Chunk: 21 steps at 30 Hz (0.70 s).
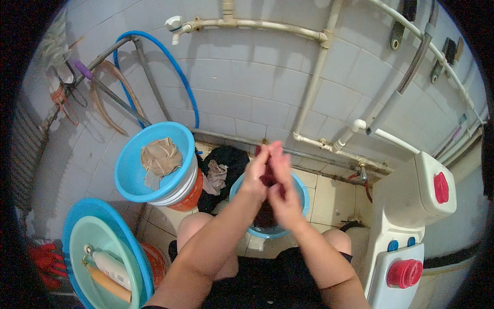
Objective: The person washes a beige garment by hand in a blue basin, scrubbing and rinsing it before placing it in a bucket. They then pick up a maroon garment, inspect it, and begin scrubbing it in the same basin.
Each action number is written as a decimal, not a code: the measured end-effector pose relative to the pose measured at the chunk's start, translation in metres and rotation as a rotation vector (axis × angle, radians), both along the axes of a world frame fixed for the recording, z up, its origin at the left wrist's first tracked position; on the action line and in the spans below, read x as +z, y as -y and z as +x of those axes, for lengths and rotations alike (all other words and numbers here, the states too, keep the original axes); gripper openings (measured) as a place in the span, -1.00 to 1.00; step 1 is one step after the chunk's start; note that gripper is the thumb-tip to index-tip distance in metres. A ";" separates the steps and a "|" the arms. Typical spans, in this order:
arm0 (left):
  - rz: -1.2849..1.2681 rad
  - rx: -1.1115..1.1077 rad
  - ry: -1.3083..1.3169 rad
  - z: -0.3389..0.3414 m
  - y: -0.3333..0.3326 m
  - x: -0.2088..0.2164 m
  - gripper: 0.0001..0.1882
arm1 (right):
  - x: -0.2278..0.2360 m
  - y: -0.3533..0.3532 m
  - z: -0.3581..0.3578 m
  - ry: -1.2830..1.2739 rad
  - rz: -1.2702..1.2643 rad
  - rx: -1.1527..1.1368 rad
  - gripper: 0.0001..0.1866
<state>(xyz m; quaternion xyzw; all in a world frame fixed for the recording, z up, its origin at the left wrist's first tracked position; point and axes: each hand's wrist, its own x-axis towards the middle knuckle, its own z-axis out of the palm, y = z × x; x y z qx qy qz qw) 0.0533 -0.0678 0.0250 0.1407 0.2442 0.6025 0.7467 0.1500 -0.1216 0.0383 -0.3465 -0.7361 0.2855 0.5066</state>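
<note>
My left hand (257, 175) and my right hand (284, 193) press together in front of me, above a light-blue basin (305, 202) on the tiled floor. Between the palms is a bunched dark-red cloth (267, 177), which both hands grip. The fingers are slightly smeared by motion. Dark contents (264, 215) fill the basin's inside under my hands; forearms and hands hide part of them. My knees flank the basin.
At left, a blue basin (126, 164) holding a beige cloth (161, 156) tops stacked buckets. A green basin (77, 234) with bottles sits nearer. Dark cloth (232, 156) lies on the floor. A toilet (391, 201) stands right, a red-lidded container (432, 188) on its tank. Pipes (309, 103) line the wall.
</note>
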 end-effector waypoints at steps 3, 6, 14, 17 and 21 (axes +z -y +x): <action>0.161 -0.118 0.170 0.014 0.022 -0.020 -0.54 | -0.013 -0.017 0.000 0.164 -0.049 -0.188 -0.45; 0.028 -0.104 0.038 0.039 0.052 0.005 -0.59 | -0.027 -0.063 0.028 0.070 -0.201 -0.369 -0.46; -0.029 -0.056 0.029 0.004 0.008 -0.014 -0.42 | -0.008 0.004 -0.017 0.140 -0.107 -0.003 -0.40; -0.003 -0.067 -0.020 0.032 0.048 0.002 -0.60 | -0.039 -0.056 0.017 -0.074 -0.242 -0.233 -0.47; 0.039 -0.100 -0.022 0.033 0.048 0.003 -0.54 | -0.037 -0.047 0.021 -0.136 -0.248 -0.181 -0.46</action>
